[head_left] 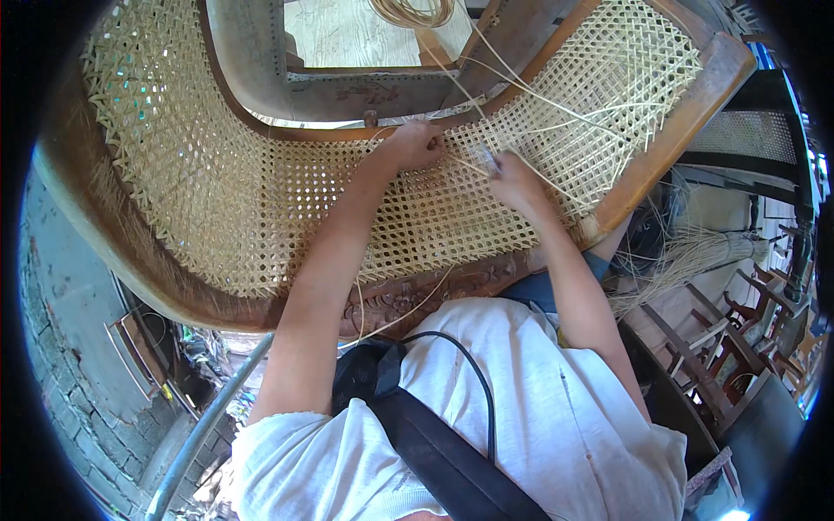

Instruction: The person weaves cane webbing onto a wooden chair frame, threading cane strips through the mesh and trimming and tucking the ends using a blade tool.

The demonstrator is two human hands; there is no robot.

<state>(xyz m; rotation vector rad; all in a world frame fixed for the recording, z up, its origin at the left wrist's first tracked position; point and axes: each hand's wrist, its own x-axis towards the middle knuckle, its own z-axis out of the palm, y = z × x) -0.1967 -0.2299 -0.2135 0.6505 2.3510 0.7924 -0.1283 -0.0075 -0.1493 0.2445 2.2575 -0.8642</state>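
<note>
A woven cane panel [321, 178] with open holes fills a curved brown wooden chair frame [647, 187]. My left hand [415, 144] rests at the panel's upper inner edge, its fingers curled closed; what they hold is hidden. To its right, my right hand [519, 182] is closed in a pinch around a small shiny tool [493, 164], low over the weave. A pale cane strand [467, 163] spans the gap between both hands. More loose strands [569, 111] arc across the panel's right part, where the weave looks denser.
A coil of cane [415, 10] lies on the pale board beyond the frame. Loose ends hang below the carved rail [400, 300]. At right are a bundle of cane [708, 252] and stacked wooden chair parts [730, 347]. A metal pipe [208, 425] slants at lower left.
</note>
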